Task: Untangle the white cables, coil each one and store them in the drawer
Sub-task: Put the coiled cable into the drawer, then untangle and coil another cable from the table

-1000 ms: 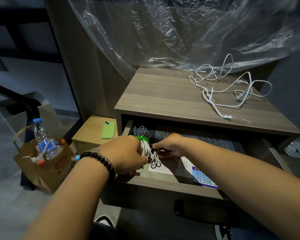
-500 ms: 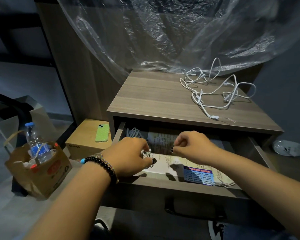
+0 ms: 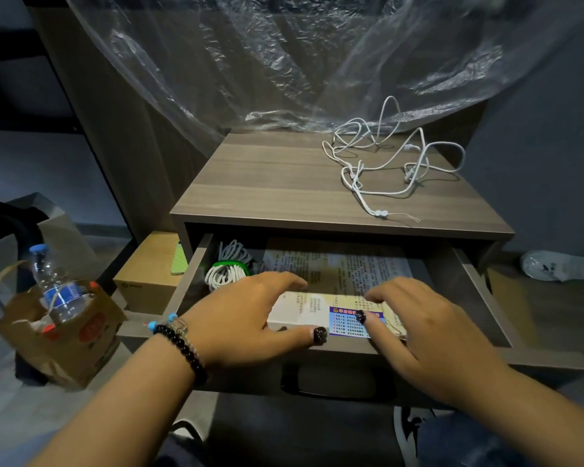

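One coiled white cable [image 3: 224, 274] already lay in the open drawer's [image 3: 479, 298] far left corner, both the left hand [image 3: 246, 318] and right hand [image 3: 425, 328] hovered spread and empty, and the tangled white cables [image 3: 390, 163] on the nightstand top [image 3: 267, 183] looked untouched

Both forearms bare, no sleeves. Left wrist: black bead bracelet [image 3: 182, 348] beside a thinner strand with turquoise beads. Dark polish on thumbnails of both hands, left hand [image 3: 250, 318] and right hand [image 3: 429, 332].
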Tool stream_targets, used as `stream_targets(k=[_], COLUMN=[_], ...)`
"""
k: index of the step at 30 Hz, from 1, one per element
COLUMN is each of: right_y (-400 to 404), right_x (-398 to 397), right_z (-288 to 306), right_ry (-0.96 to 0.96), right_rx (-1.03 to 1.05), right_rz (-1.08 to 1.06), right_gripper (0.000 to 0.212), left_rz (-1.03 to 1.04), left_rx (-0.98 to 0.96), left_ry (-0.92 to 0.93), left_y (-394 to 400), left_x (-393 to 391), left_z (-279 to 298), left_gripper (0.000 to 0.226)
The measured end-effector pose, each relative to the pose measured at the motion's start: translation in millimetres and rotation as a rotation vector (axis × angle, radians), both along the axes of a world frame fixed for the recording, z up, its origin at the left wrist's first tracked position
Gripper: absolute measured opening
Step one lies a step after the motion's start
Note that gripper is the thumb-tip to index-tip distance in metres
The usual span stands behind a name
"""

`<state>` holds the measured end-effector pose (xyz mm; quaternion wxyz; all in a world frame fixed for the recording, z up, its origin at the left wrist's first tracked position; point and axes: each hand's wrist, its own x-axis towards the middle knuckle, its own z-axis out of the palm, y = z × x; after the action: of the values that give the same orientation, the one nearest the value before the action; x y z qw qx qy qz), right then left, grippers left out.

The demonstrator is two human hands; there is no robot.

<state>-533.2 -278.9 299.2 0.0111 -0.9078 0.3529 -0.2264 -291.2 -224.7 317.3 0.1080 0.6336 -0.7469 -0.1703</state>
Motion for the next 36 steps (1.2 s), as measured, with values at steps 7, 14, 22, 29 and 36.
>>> stream_targets(k=[7,14,22,29,36], right_y=[-39.0,-84.4,-123.4,-141.3,-138.3], right_x=[11.2,21.7,37.9,51.3,58.9], right_z=[-4.3,-4.6,-3.0,6.5,13.1], right_ry=[-0.063,-0.242,-0.335,-0.297,-0.435], right_rx=[-0.079,-0.191,-0.209,-0.042,0.027], right_rz=[-0.005,-0.004,-0.107,-0.326,-0.315], right_gripper=[0.031,0.028,0.031,0.026,0.011], left_rz=[-0.025,0.068,0.22,0.288,0.313], left_rx=[-0.273,-0.464,-0.526,-0.514,-0.606], left_ry=[-0.223,-0.288,-0.306,-0.357,-0.297], left_y=[-18.1,-51.0,-81.2,-105.7,-116.8], left_x=[-7.6,-16.2,-44.1,-46.6,-44.4], left_z=[-7.0,-21.7,-33.4,-28.9,-25.2], left_gripper=[0.086,0.064,0.066,0.066,0.054])
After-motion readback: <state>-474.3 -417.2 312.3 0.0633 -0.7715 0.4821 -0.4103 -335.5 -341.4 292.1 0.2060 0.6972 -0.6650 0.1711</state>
